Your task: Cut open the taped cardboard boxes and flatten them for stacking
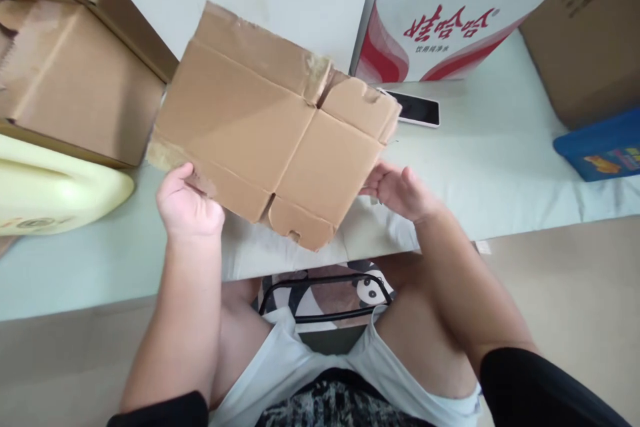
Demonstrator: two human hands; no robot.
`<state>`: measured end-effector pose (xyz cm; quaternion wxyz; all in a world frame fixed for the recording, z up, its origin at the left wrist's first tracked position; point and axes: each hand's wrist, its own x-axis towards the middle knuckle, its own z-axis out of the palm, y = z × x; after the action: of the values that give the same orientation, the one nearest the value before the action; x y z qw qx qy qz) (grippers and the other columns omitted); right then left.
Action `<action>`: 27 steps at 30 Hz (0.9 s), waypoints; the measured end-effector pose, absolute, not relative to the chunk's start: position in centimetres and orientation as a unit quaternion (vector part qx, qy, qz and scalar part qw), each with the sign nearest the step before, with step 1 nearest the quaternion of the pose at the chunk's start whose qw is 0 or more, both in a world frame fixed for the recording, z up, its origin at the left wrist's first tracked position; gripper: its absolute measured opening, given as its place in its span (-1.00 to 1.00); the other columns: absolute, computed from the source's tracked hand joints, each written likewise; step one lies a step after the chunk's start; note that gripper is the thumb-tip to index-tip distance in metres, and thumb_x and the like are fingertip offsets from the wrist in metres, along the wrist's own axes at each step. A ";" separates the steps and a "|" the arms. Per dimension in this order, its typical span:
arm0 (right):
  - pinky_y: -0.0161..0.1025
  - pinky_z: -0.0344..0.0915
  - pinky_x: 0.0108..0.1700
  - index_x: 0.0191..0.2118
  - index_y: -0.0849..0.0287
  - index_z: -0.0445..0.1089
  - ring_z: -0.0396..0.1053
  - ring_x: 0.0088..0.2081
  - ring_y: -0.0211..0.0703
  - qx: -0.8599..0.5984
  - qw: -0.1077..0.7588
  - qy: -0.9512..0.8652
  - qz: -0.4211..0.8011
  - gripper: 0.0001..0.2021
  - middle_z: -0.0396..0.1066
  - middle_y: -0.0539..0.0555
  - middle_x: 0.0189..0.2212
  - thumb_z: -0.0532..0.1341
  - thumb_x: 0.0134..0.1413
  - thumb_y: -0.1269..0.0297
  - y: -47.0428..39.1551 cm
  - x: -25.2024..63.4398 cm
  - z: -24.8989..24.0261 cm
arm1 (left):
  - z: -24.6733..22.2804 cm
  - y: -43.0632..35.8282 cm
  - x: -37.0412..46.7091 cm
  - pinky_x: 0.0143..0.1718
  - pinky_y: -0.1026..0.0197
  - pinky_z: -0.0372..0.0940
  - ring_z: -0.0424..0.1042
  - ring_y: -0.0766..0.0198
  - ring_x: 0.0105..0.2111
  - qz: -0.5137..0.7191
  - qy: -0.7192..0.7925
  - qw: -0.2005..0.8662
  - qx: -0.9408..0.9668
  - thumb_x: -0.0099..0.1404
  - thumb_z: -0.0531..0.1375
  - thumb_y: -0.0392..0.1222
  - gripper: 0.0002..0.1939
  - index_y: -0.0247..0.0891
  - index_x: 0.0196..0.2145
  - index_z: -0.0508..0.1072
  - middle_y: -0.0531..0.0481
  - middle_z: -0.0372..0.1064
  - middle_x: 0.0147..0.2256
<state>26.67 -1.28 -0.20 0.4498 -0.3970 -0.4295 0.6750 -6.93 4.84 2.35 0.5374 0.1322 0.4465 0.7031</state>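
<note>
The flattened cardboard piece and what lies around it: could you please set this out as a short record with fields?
held thing: flattened cardboard piece, creased, with tape remnants, tilted above the table
left hand: grips its lower left edge
right hand: at its right edge, fingers hidden behind the cardboard
surface: white table
behind: phone lying flat, screen dark; red and white printed carton
left side: open cardboard box; pale yellow plastic item
right side: brown box; blue item
</note>
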 end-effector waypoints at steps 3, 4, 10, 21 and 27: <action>-0.28 0.47 -0.31 -0.15 0.06 0.47 0.48 -0.35 -0.23 -0.400 0.424 -0.441 0.683 -0.40 0.52 0.00 -0.32 0.47 -0.14 -0.32 -1.9 24.2 -0.4 | 2.7 4.7 -5.8 0.23 0.16 0.39 0.64 0.25 -0.21 0.698 0.448 0.551 0.090 0.26 0.03 -0.43 -0.70 -0.32 -0.15 0.50 0.02 0.60 -0.42; -0.32 0.40 -0.42 -0.21 0.08 0.45 0.41 -0.44 -0.28 -0.424 0.423 -0.437 0.671 -0.44 0.48 -0.02 -0.39 0.50 -0.13 -0.26 -2.2 23.4 -0.3 | 2.9 4.5 -5.4 0.19 0.17 0.41 0.63 0.25 -0.22 0.690 0.447 0.563 0.085 0.26 0.03 -0.43 -0.70 -0.31 -0.15 0.50 0.02 0.61 -0.40; -0.16 0.57 -0.21 -0.15 0.06 0.48 0.51 -0.30 -0.11 -0.520 0.487 -0.349 0.608 -0.51 0.56 0.04 -0.32 0.51 -0.17 -0.07 -4.4 22.9 3.1 | 3.6 3.4 -5.0 -0.02 0.19 0.49 0.60 0.14 -0.12 0.704 0.356 0.584 0.192 0.15 0.14 -0.23 -0.74 -0.22 -0.19 0.49 -0.02 0.61 -0.34; -0.36 -0.04 -0.77 -0.47 0.01 0.35 0.14 -0.66 -0.38 -0.615 0.732 -0.215 0.202 -0.61 0.35 -0.16 -0.57 0.59 -0.33 0.28 -15.8 40.5 7.1 | 4.2 2.7 -3.2 -0.47 0.15 0.43 0.42 0.23 -0.50 0.600 0.439 0.656 0.131 0.02 0.12 -0.06 -0.65 -0.29 -0.29 0.50 0.01 0.36 -0.50; -0.38 0.13 -0.72 -0.41 -0.06 0.29 0.23 -0.66 -0.41 -0.659 0.680 -0.289 0.140 -0.54 0.37 -0.19 -0.55 0.62 -0.28 0.25 -12.3 47.4 7.6 | 4.2 3.1 -2.2 -0.53 0.17 0.40 0.31 0.28 -0.57 0.584 0.452 0.656 0.155 -0.03 0.12 -0.05 -0.68 -0.28 -0.37 0.49 0.02 0.27 -0.52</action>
<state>47.36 -12.27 7.59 0.6803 -0.6587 -0.2893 0.1397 -2.18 3.13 4.22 0.6563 0.1551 0.4521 0.5838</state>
